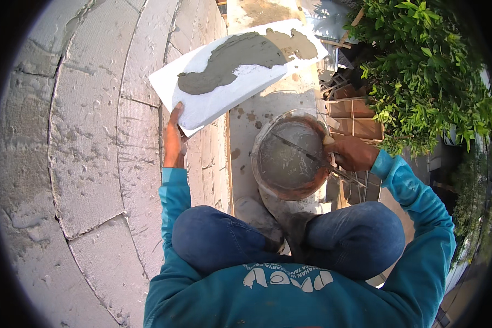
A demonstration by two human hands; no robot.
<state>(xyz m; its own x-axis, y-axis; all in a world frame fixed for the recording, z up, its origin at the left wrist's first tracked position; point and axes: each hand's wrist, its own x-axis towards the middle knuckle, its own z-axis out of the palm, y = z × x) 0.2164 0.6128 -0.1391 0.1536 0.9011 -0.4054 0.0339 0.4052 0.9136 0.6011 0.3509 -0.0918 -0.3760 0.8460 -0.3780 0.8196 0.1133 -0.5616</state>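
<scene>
A white lightweight concrete block (pixel 213 106) is tilted in front of me at the upper middle. Grey wet mortar (pixel 232 60) is smeared over much of its face, with a browner patch toward the far right end. My left hand (pixel 174 141) grips the block's near left corner, thumb on the face and the other fingers mostly hidden beneath. To the right, my right hand (pixel 352 153) is closed around a trowel, its thin dark blade (pixel 298 146) seen nearly edge-on across the bucket's mouth. The round bucket (pixel 295 192) has a mortar-stained rim and holds grey mortar (pixel 284 164).
A wall of large pale blocks (pixel 93 109) with mortar joints rises along my left. I squat on a narrow mortar-spotted plank (pixel 246 134). Past its right edge are a drop, wooden frames (pixel 358 117) and leafy branches (pixel 421 65). My knees flank the bucket's near side.
</scene>
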